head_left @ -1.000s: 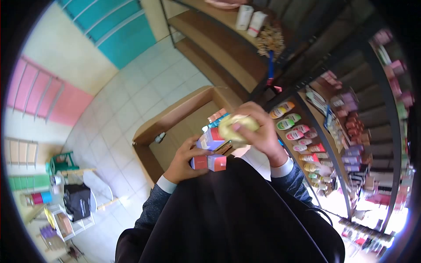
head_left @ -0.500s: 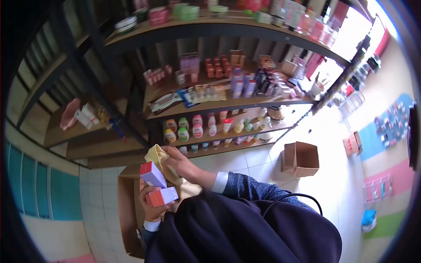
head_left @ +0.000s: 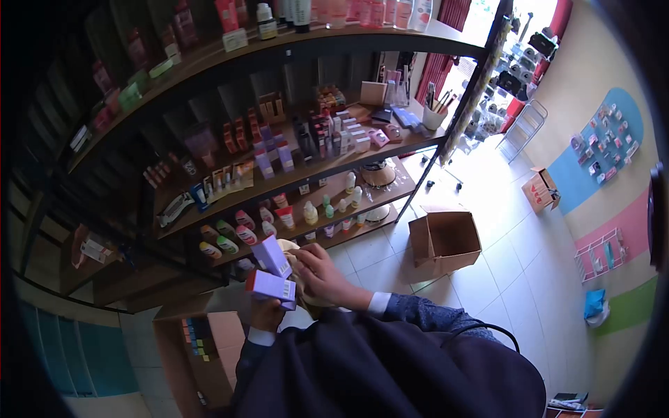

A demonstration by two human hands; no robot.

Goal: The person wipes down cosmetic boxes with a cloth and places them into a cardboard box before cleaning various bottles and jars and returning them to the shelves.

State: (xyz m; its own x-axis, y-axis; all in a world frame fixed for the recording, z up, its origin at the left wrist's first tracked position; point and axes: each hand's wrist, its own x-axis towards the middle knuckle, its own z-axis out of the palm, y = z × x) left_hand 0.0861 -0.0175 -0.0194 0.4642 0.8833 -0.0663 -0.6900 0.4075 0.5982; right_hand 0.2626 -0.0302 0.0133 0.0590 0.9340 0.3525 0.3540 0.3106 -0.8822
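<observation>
Purple boxes with red ends, an upper one [head_left: 271, 256] and a lower one [head_left: 272, 285], are held in my left hand [head_left: 266, 315], whose fingers are mostly hidden below them. My right hand [head_left: 323, 276] pinches a pale yellow cloth [head_left: 304, 295] just to the right of the boxes. The cloth hangs down between my hands and touches the boxes' edge.
Ahead stands a shelf unit [head_left: 334, 167] with cosmetics, bottles and a brush cup [head_left: 433, 117]. An open carton [head_left: 446, 240] rests on the tiled floor to the right. Another open carton [head_left: 226, 338] with small items is at lower left. A smaller box [head_left: 541, 189] stands by the wall.
The view has turned to the right, so the shelves appear further left. The boxes in my left hand have tilted and show more of their purple sides. My right hand still holds the cloth.
</observation>
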